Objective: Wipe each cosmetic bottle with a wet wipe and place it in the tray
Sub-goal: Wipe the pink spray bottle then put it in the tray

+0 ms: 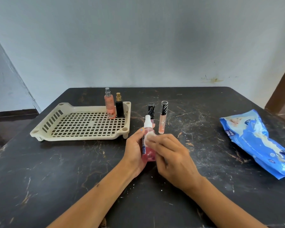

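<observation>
My left hand (135, 152) grips a pink spray bottle (148, 155) with a white nozzle, upright above the table's middle. My right hand (171, 155) presses a small white wipe (150, 136) against the bottle's upper side. A cream perforated tray (82, 125) lies at the left; in its far right corner stand a peach spray bottle (109, 104) and a black bottle with a gold nozzle (119, 106). Behind the pink bottle, on the table, stand a peach lip-gloss tube (162, 119) with a striped cap and a black-capped tube (151, 111), partly hidden.
A blue wet-wipe pack (260, 142) lies on the right side of the dark marbled table (56, 162), near its right edge. A pale wall rises behind the table's far edge. A brown door frame (283, 89) is at the far right.
</observation>
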The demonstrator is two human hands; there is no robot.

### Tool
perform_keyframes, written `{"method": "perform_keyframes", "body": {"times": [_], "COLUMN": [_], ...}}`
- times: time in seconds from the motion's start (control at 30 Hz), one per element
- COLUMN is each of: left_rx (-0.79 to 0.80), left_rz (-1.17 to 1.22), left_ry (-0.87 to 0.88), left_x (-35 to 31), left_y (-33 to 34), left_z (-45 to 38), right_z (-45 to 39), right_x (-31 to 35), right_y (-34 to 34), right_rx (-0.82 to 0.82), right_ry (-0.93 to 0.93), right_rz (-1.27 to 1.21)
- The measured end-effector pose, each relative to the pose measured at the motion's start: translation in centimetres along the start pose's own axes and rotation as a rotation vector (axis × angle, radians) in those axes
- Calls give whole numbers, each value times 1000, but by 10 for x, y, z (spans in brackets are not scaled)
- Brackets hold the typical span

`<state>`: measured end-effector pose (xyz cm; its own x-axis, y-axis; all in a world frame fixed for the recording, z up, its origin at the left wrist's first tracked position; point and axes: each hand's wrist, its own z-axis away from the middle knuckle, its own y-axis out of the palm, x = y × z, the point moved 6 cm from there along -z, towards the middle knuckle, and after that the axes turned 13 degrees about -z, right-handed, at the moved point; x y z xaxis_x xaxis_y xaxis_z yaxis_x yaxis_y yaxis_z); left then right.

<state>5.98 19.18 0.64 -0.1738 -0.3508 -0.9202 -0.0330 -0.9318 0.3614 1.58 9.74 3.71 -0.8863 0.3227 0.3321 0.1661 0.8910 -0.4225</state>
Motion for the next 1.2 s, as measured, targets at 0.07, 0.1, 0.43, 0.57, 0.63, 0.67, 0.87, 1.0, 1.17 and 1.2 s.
{"method": "perform_keyframes", "body": {"times": [0.07, 0.1, 0.43, 0.57, 0.63, 0.67, 0.87, 1.0, 1.17, 1.2], "left_rx": [-33, -44, -14, -13, -4, 3, 0, -5, -21, -15], "left_rz": [14, 13, -10, -34, -36, -38, -14, -23, -56, -58], "left_ry": [-20, -18, -69, -46, -34, -34, -22, -21, -12, -4], "left_x": [0, 0, 4, 4, 2, 2, 1, 0, -1, -1], "left_y": [-1, -2, 0, 1, 3, 3, 5, 4, 4, 5], "left_z": [0, 0, 3, 2, 3, 3, 3, 4, 5, 5], "right_z": [4, 5, 4, 2, 3, 4, 3, 3, 4, 4], "right_x": [10, 12, 21, 10, 10, 12, 5, 16, 10, 5], "right_y": [-2, -3, 0, -7, -7, -6, -6, -5, -6, -8], "right_rx": [5, -2, -6, -70, -49, -31, -73, 15, -53, -84], "right_ry": [-71, -83, -166, -58, -40, -49, 31, -35, -6, 37], "right_rz": [-46, -52, 72, 119, 65, 40, -2, -77, -34, -3]}}
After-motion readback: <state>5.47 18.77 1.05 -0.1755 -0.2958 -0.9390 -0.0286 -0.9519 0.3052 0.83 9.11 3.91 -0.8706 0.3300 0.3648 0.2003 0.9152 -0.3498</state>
